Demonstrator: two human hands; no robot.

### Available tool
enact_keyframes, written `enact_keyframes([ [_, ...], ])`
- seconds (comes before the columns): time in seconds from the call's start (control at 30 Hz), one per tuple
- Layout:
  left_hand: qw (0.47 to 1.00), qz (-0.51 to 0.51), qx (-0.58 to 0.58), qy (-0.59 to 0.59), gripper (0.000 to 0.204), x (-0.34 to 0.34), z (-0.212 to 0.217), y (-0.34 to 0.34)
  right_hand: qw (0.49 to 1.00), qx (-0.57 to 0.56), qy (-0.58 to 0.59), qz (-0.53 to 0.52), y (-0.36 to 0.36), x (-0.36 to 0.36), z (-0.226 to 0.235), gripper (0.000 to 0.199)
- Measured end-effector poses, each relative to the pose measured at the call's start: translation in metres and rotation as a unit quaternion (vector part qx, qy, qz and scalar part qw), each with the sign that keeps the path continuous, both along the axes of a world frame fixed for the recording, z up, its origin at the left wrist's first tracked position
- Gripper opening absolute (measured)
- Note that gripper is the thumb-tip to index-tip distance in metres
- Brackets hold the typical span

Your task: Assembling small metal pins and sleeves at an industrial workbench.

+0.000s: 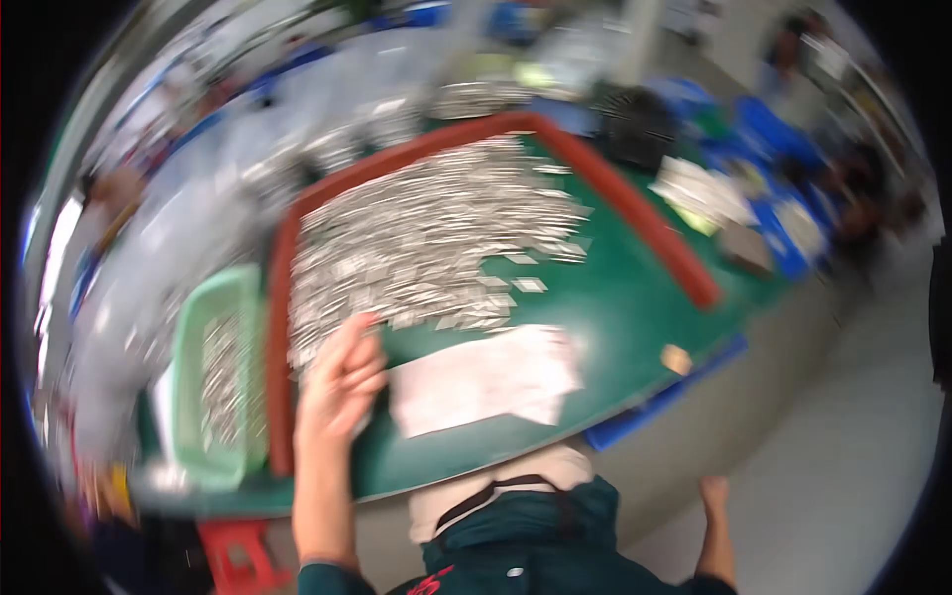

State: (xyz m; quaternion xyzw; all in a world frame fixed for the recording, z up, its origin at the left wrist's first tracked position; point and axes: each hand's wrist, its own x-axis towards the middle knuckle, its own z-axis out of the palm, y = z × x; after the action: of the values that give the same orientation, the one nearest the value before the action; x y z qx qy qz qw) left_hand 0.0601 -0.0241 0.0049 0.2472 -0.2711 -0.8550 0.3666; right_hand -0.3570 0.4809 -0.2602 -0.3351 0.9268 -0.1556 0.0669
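The picture is motion-blurred. My left hand (342,375) rests on the green table (615,297), fingers curled, at the near edge of a wide heap of small flat silver pieces (426,238). It lies just left of a white paper sheet (486,379); whether it holds a piece is not visible. My right hand (712,491) hangs below the table's edge at the lower right, touching nothing that I can see.
A red raised border (635,213) frames the table. A light green basket (213,387) with more silver pieces stands at its left. A small tan block (676,359) lies near the front edge. Blue bins (783,139) sit far right, and a red stool (233,555) is below.
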Motion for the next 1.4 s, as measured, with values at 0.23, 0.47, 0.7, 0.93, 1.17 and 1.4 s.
enact_keyframes([
  [0.23, 0.912, 0.224, -0.276, -0.206, 0.017, 0.053, 0.08, 0.023, 0.947, 0.13, -0.27, -0.116, -0.022, -0.036, 0.001, 0.057],
  [0.47, 0.371, 0.257, -0.439, -0.777, 0.035, 0.161, 0.083, 0.012, 0.969, 0.083, -0.207, -0.106, -0.044, -0.013, 0.02, 0.047],
  [0.7, 0.27, 0.346, -0.489, -0.754, 0.035, 0.145, 0.075, 0.009, 0.981, -0.127, -0.017, -0.148, -0.044, -0.018, 0.07, 0.034],
  [0.93, 0.418, 0.292, -0.615, -0.602, 0.019, 0.054, 0.073, 0.012, 0.851, -0.49, -0.132, -0.133, -0.194, 0.048, 0.268, 0.02],
  [1.17, 0.551, 0.059, -0.675, -0.488, 0.01, -0.04, 0.026, 0.015, 0.598, -0.609, -0.427, 0.298, -0.321, 0.11, 0.293, 0.03],
  [1.4, 0.566, 0.005, -0.695, -0.443, 0.008, -0.106, 0.0, 0.014, 0.546, -0.532, -0.586, 0.275, -0.399, 0.155, 0.295, 0.034],
])
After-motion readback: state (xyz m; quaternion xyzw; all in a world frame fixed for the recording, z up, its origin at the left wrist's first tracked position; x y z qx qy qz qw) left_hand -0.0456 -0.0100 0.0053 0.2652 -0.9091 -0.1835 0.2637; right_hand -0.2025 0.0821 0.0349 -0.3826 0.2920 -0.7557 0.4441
